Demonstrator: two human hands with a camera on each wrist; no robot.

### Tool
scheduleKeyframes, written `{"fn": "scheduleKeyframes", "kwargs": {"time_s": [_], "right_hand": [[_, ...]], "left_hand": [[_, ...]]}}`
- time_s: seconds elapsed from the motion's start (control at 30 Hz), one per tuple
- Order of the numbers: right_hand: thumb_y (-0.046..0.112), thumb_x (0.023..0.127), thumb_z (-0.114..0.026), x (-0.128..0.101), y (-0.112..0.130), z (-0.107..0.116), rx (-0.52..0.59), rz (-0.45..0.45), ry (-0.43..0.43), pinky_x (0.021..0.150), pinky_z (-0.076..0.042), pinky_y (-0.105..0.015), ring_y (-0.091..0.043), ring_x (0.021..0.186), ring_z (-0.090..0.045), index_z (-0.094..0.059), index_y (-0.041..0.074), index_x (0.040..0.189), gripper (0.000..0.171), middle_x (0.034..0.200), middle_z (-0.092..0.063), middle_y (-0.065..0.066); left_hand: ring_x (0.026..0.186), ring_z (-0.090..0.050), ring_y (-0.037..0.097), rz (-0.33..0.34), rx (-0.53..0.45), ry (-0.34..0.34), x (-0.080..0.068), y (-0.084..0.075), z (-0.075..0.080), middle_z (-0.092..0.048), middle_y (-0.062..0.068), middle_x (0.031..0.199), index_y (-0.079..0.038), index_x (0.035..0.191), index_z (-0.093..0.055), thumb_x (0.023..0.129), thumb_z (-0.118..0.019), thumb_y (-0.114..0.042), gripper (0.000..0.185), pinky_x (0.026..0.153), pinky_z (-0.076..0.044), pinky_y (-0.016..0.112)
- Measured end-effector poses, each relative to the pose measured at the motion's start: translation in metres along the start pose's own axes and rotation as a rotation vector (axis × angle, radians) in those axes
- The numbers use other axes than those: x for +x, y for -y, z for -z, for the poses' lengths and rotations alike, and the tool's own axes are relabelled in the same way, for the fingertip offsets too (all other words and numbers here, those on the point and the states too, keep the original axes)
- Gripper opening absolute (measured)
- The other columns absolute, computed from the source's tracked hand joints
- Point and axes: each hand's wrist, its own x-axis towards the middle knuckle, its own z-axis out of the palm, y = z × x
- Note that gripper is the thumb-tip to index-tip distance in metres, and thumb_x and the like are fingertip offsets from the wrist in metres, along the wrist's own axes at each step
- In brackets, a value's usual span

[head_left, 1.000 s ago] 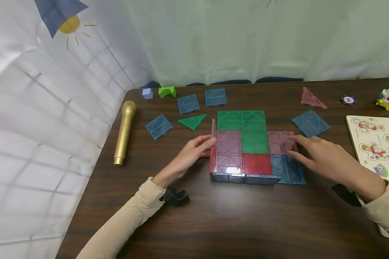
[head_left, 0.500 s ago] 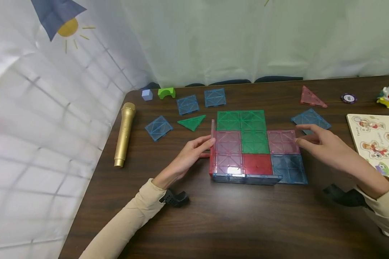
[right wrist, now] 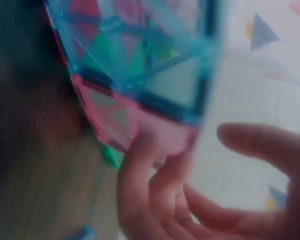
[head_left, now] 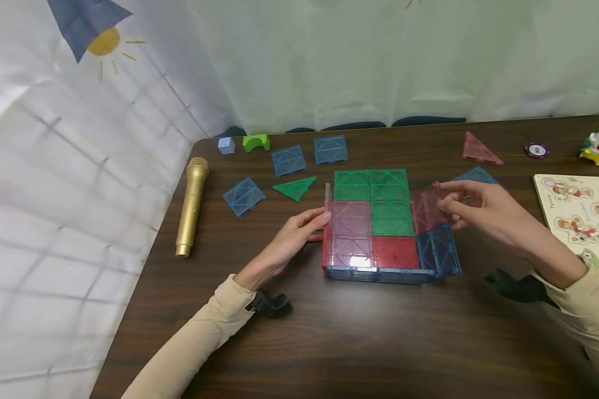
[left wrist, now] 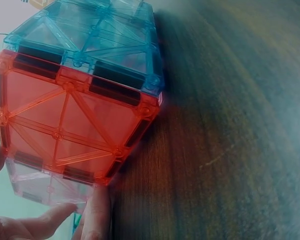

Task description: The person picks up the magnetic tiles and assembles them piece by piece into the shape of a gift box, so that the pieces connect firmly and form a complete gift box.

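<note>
Right hand [head_left: 484, 213] pinches the top far corner of the pink tile [head_left: 426, 211], fingers curled on its edge. That tile and the blue tile [head_left: 439, 249] joined to its near side are tilted up off the table [head_left: 329, 343] as one flap, hinged on the right side of the flat tile mat.

Left hand [head_left: 292, 238] has straight fingers pressed against the upright left wall, touching the red wall tile [left wrist: 70, 125] and the pale pink one [left wrist: 35, 187] on its far side; nothing is gripped.

Mat floor: green tiles [head_left: 374, 185] at the far side, red tile [head_left: 396, 252] near centre. A low blue wall [head_left: 374, 274] stands along the near edge.

Elsewhere: gold microphone [head_left: 192, 205] at left, loose blue squares [head_left: 289, 160] and green triangle [head_left: 294, 187] at far left, pink triangle [head_left: 479, 148] at far right, puzzle board [head_left: 579, 216] at right edge.
</note>
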Motion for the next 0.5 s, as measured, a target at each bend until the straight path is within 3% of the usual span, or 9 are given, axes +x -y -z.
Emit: {"fn": "scheduleKeyframes", "kwargs": {"time_s": [0.03, 0.17, 0.5], "right_hand": [[0.016, 0.109, -0.057, 0.003, 0.002, -0.004, 0.002, 0.013, 0.012, 0.070, -0.057, -0.021, -0.004, 0.076, -0.068, -0.040, -0.012, 0.152, 0.054, 0.114, -0.065, -0.020], [0.013, 0.106, -0.061, 0.012, 0.010, -0.016, -0.006, 0.030, 0.029, 0.069, -0.058, -0.024, -0.006, 0.074, -0.070, -0.035, -0.009, 0.153, 0.058, 0.107, -0.062, -0.016], [0.023, 0.110, -0.054, 0.021, 0.010, -0.027, -0.081, 0.030, 0.027, 0.069, -0.053, -0.022, -0.012, 0.075, -0.068, -0.031, -0.007, 0.154, 0.059, 0.119, -0.060, -0.024]], "left_hand": [[0.137, -0.055, 0.030, 0.001, 0.001, 0.000, 0.000, 0.000, 0.000, -0.054, 0.016, 0.152, -0.001, 0.158, -0.041, 0.111, -0.051, -0.035, 0.059, 0.116, -0.043, 0.046], [0.137, -0.055, 0.030, 0.002, 0.007, -0.004, 0.001, 0.001, -0.001, -0.054, 0.016, 0.152, -0.001, 0.157, -0.041, 0.111, -0.050, -0.035, 0.058, 0.117, -0.042, 0.046], [0.136, -0.055, 0.030, -0.017, 0.008, -0.002, 0.000, 0.001, -0.001, -0.053, 0.016, 0.153, 0.000, 0.158, -0.040, 0.112, -0.048, -0.034, 0.058, 0.116, -0.043, 0.045]]}}
